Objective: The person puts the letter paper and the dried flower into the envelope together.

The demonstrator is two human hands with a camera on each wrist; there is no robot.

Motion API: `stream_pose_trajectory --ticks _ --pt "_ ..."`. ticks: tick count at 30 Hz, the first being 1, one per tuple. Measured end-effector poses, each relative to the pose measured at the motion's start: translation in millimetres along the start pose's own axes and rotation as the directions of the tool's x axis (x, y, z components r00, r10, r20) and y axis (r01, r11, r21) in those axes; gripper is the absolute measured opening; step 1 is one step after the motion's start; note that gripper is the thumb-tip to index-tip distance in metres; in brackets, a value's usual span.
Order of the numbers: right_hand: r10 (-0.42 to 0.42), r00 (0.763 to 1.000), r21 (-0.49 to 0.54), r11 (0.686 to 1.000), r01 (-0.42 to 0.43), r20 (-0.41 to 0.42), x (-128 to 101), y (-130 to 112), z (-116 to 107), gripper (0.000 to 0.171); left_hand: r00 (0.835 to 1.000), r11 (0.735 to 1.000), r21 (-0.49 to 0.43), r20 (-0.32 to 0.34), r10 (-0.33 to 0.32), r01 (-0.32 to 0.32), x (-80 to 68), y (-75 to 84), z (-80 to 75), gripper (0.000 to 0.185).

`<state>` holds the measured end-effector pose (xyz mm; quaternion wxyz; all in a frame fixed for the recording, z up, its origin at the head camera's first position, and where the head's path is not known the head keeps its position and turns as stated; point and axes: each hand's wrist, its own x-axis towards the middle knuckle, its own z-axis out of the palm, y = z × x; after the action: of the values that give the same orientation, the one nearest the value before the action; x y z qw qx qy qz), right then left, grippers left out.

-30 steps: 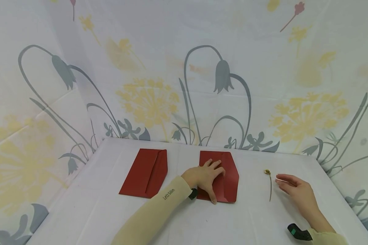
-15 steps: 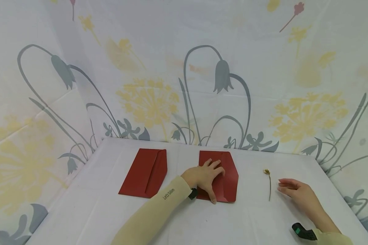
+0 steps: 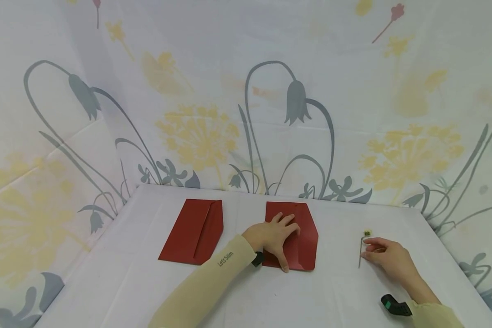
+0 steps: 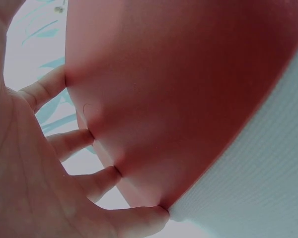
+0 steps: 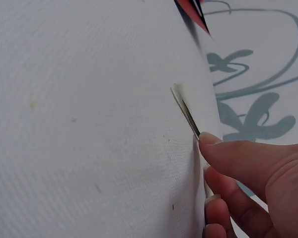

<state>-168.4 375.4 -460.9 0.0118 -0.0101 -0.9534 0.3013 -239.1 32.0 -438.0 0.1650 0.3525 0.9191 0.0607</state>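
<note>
Two red paper envelopes lie on the white tabletop. My left hand (image 3: 272, 237) rests spread over the right envelope (image 3: 308, 241), its fingers apart and the tips pressing on the paper. In the left wrist view those fingertips (image 4: 149, 220) dent the envelope's red surface (image 4: 179, 99). To the right, my right hand (image 3: 393, 260) pinches a small dried flower (image 3: 367, 233) by its thin stem. The right wrist view shows the stem (image 5: 185, 111) at the tip of the thumb (image 5: 233, 151), close over the cloth; the flower head is hidden there.
The other red envelope (image 3: 188, 232) lies to the left, beyond the left forearm, its flap side up. A white cloth covers the table (image 3: 287, 303). Behind it hangs a flower-printed curtain (image 3: 213, 54).
My right hand first drew back a little to the right, then moved left and pinched the dried flower, whose head has shifted right. The left hand and both envelopes have stayed put.
</note>
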Motion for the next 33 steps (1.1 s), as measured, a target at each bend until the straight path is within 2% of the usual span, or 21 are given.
stream_pose_trajectory --ticks 8,14,19,24,33 --pt "0.018 1.0 0.013 1.0 -0.019 0.026 1.4 -8.1 6.3 0.046 1.0 1.0 -0.017 0.007 -0.012 0.012 -0.7 -0.3 -0.1 0.088" --pt "-0.001 1.0 -0.015 1.0 0.001 0.021 -0.9 -17.4 9.8 0.034 1.0 1.0 -0.02 0.002 -0.005 0.005 0.3 0.3 0.3 0.088" --pt "0.014 1.0 -0.003 1.0 -0.014 0.023 -0.7 -20.2 8.4 0.032 1.0 1.0 -0.016 0.0 -0.004 0.004 1.3 -0.3 0.6 0.088" --pt "0.048 0.998 0.004 0.999 -0.048 0.046 0.2 -22.7 9.0 0.03 1.0 1.0 -0.017 0.001 -0.005 0.005 0.4 0.0 -0.9 0.088" --pt "0.027 0.994 0.04 0.999 -0.031 0.108 1.2 -21.4 16.4 0.022 1.0 1.0 -0.029 -0.004 -0.003 0.003 -2.3 1.2 -1.2 0.087"
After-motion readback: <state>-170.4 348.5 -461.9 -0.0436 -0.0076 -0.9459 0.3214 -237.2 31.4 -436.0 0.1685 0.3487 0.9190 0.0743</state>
